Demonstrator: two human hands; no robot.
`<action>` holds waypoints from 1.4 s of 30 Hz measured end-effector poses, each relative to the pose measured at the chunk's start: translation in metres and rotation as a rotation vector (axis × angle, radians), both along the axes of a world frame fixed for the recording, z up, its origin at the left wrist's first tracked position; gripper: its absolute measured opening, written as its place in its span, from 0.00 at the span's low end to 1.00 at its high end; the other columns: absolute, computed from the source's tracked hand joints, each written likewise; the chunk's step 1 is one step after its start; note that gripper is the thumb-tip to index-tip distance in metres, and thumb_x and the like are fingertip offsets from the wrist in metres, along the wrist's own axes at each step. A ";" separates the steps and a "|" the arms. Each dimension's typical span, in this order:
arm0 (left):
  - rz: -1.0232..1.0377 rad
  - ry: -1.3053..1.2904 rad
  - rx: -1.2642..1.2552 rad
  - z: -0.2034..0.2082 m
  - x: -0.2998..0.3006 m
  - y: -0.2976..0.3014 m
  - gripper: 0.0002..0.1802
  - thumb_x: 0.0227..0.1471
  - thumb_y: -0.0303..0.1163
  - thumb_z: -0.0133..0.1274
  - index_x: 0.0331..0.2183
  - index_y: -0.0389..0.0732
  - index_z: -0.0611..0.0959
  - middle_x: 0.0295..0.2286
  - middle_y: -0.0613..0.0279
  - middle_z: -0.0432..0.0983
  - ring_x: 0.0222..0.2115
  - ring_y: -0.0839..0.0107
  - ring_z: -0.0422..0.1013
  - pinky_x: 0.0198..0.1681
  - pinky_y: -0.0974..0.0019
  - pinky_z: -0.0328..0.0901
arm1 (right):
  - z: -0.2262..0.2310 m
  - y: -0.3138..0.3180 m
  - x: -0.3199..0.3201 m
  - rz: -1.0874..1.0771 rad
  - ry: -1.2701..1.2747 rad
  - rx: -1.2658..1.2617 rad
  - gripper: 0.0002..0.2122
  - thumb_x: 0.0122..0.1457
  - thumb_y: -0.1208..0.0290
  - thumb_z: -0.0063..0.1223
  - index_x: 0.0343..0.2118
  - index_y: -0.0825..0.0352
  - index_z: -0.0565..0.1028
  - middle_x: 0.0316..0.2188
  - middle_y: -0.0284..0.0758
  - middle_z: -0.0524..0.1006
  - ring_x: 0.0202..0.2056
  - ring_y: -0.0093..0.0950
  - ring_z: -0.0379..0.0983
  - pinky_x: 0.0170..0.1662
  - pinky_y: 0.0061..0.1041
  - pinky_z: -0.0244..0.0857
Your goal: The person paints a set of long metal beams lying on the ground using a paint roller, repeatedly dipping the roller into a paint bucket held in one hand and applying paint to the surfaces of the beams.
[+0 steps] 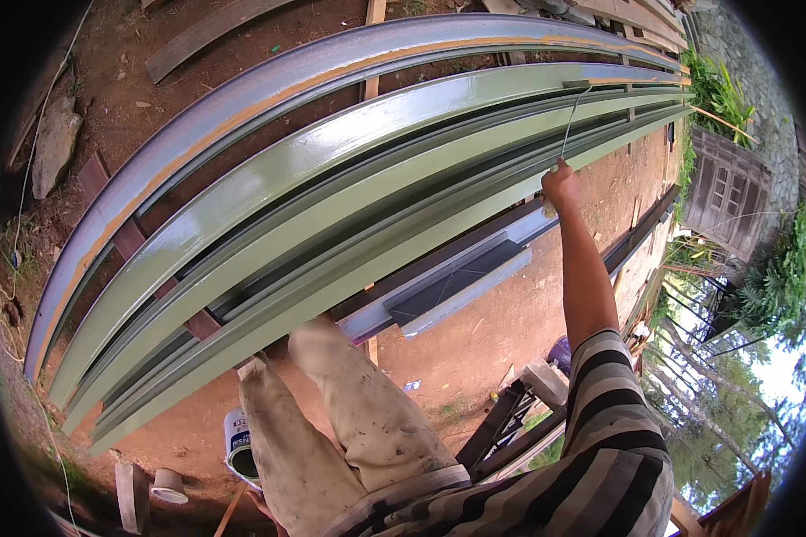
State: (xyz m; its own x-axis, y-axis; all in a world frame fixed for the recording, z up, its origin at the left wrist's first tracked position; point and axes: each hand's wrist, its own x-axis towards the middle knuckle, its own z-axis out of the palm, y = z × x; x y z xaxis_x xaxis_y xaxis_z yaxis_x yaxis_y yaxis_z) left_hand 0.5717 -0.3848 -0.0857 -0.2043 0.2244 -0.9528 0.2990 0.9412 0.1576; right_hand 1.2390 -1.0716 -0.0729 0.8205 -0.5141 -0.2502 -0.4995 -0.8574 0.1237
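Note:
In my right hand is the handle of a paint roller, its fingers closed round the grip and my arm stretched out. The roller's sleeve rests on a long metal beam, near its far right part. Glossy light green paint coats most of that beam; a grey and orange stretch shows right of the sleeve. Low in the picture, a sliver of my left hand appears beside my leg, against the rim of a paint can. Its fingers are mostly hidden, so I cannot tell its grip.
Farthest off lies a grey beam with an orange stripe. Nearer green beams run alongside, over wooden supports. A dark and grey metal piece lies past my knees. A stone and a small pot are on the left.

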 end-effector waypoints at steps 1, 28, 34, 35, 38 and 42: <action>-0.004 0.003 -0.003 0.000 0.004 0.001 0.30 0.68 0.56 0.36 0.49 0.41 0.78 0.42 0.55 0.81 0.39 0.60 0.78 0.48 0.53 0.72 | -0.012 0.008 -0.023 0.057 -0.038 0.016 0.28 0.54 0.72 0.47 0.61 0.73 0.68 0.34 0.60 0.80 0.41 0.53 0.79 0.46 0.44 0.74; -0.022 0.035 0.015 -0.013 0.028 -0.018 0.30 0.68 0.56 0.36 0.47 0.40 0.79 0.40 0.55 0.81 0.38 0.60 0.78 0.47 0.53 0.72 | -0.012 -0.015 0.013 -0.031 0.044 -0.084 0.29 0.51 0.69 0.51 0.59 0.72 0.70 0.45 0.57 0.79 0.49 0.52 0.76 0.54 0.44 0.70; -0.054 0.060 0.020 -0.024 0.021 -0.005 0.30 0.68 0.56 0.36 0.47 0.40 0.79 0.40 0.55 0.81 0.38 0.60 0.78 0.47 0.53 0.72 | -0.002 -0.155 0.145 -0.249 0.173 0.121 0.12 0.52 0.67 0.52 0.27 0.73 0.80 0.23 0.47 0.82 0.25 0.37 0.83 0.34 0.35 0.77; -0.048 0.073 0.020 -0.020 0.017 -0.007 0.30 0.68 0.56 0.36 0.47 0.40 0.79 0.39 0.55 0.81 0.38 0.60 0.78 0.47 0.53 0.72 | -0.011 -0.146 0.137 -0.250 0.141 0.124 0.13 0.51 0.67 0.52 0.31 0.74 0.80 0.24 0.47 0.82 0.25 0.37 0.83 0.33 0.36 0.77; -0.029 0.092 0.044 -0.013 0.009 -0.020 0.30 0.68 0.56 0.36 0.46 0.40 0.79 0.39 0.55 0.81 0.38 0.60 0.78 0.46 0.53 0.72 | -0.046 -0.067 0.085 -0.158 -0.049 0.103 0.25 0.51 0.68 0.50 0.51 0.77 0.75 0.31 0.52 0.82 0.24 0.40 0.82 0.33 0.35 0.78; -0.055 0.056 0.009 -0.021 0.017 -0.004 0.30 0.68 0.56 0.36 0.46 0.40 0.79 0.39 0.56 0.81 0.37 0.60 0.78 0.46 0.53 0.72 | -0.049 -0.035 -0.015 -0.078 -0.069 0.018 0.30 0.53 0.68 0.52 0.62 0.70 0.68 0.40 0.59 0.80 0.46 0.52 0.78 0.51 0.45 0.71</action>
State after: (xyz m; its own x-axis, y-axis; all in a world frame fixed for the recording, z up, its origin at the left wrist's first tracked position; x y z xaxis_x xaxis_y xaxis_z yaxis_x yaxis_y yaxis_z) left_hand 0.5889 -0.3891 -0.1072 -0.2442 0.2453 -0.9382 0.3590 0.9216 0.1476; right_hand 1.2244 -1.1071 -0.1223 0.7938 -0.5727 -0.2046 -0.5714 -0.8176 0.0717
